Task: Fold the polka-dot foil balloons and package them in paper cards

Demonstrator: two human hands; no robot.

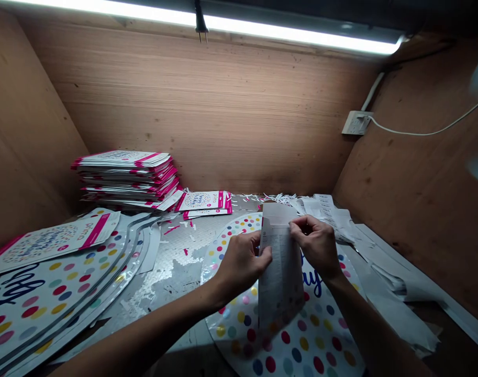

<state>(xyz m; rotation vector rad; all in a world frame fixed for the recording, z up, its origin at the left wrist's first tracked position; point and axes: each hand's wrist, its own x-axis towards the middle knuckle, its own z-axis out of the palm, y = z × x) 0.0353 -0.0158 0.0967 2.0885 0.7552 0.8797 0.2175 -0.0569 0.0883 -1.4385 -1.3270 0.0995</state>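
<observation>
Presently, a dotted disc [317, 335] lies nearest on the surface [179, 277], its blue lettering partly covered. To the left, overlapping dotted sheets [69, 288] are piled, with a pink-and-white packet [58, 241] on top.

The card [281, 262], pale and printed, stands roughly upright over the disc, between both hands. The left hand [244, 262] is closed on its left edge, thumb across the face; its fingers are mostly hidden. The right hand [316, 245] pinches the upper right edge between thumb and fingertips, nearly shut.

Right of the disc, loose papers [399, 293] lie crumpled and overlapping. Farther back, beside paper scraps, a low pile [205, 203] of packets adjoins a tall stack [131, 180], slightly uneven. Behind rises the wooden wall [223, 110]; above, a lit tube [301, 34] and a hanging plug [200, 23].
</observation>
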